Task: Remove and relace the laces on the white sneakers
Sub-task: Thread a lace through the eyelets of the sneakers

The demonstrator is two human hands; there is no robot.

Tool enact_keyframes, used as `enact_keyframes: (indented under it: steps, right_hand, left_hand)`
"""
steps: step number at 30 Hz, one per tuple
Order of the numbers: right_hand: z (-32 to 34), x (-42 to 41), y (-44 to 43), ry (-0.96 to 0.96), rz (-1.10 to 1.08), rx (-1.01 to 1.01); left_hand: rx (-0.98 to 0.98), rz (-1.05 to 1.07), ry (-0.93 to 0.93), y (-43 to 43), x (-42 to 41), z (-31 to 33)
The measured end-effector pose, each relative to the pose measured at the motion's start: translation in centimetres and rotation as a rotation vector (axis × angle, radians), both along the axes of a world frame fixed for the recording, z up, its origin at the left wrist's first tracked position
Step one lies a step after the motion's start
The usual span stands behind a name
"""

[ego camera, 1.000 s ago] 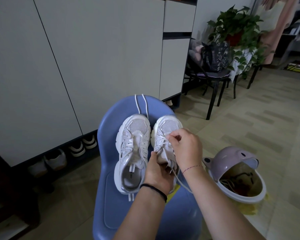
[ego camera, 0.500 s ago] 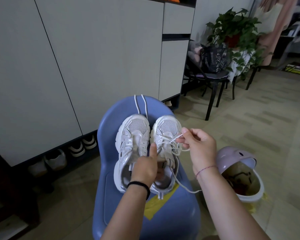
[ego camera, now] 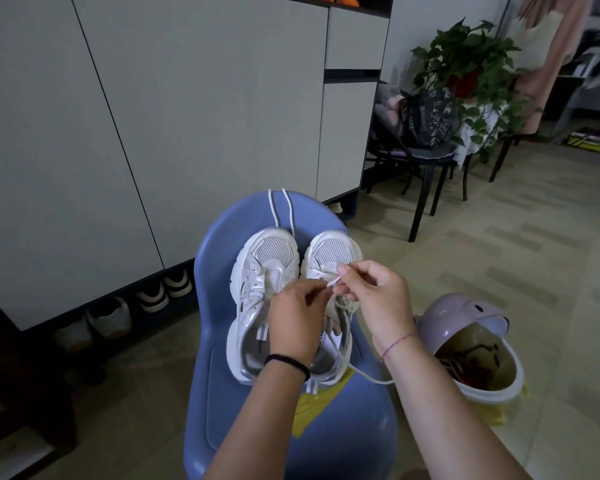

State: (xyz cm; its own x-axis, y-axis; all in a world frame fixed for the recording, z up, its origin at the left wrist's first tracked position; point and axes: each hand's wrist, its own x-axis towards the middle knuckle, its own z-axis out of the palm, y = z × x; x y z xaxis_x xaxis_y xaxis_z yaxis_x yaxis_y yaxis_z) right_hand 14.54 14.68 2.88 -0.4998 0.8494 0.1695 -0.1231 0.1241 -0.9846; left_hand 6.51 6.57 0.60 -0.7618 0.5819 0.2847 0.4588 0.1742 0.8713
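The left hand (ego camera: 297,317) and right hand (ego camera: 374,299) meet over the middle of the frame, each with fingers curled in narrow. Between them they pinch the stiff tip of a white lace (ego camera: 333,283): the right hand's thumb and forefinger hold it from the right, and the left hand's fingertips close on it from the left. Holding the tip this tightly suits steering it into or out of an eyelet, though which eyelet it is aimed at is hidden behind the fingers. The same lace runs loose from the half-laced sneaker (ego camera: 333,251) beneath the hands, and a slack loop trails toward the lower right. Just to its left, touching or nearly so, is the second sneaker (ego camera: 267,258), which appears to carry no lace. A separate loose lace (ego camera: 281,209) hangs over the rim above it, probably already pulled out. Both shoes sit toes-up on a blue plastic chair (ego camera: 222,375), which keeps them at working height, with a yellow sheet (ego camera: 309,410) under the heels. A lilac lidded bin (ego camera: 465,320) stands at lower right, and a grey cabinet (ego camera: 187,116) fills the upper left.
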Motion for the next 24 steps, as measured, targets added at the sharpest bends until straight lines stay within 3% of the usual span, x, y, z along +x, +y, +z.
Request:
enact_keyframes:
  steps: [2,7,12,19,21,24]
  right_hand:
    - [-1.1,0.0,0.8,-0.042,-0.028,-0.060]
    - [-5.1,0.1,3.1,-0.427,0.073,-0.087]
    - [-6.0,0.6,3.7,-0.538,0.156,-0.075]
    - [-6.4,0.9,3.9,-0.498,0.183,-0.140]
    - [-6.2,0.9,3.8,-0.494,0.185,-0.153]
    - [-6.0,0.9,3.4,-0.494,0.165,-0.157]
  left_hand:
    - [0.036,0.028,-0.137,0.0,-0.3,-0.3]
    - [0.240,0.116,-0.529,0.0,-1.5,-0.8]
    - [0.448,0.131,-0.790,-0.4,-1.8,0.2]
    - [0.660,0.619,-0.715,-3.9,-6.0,0.5]
    - [0.602,0.727,-0.628,-4.8,-6.4,0.5]
    - [0.368,0.774,-0.375,-4.8,-5.6,0.9]
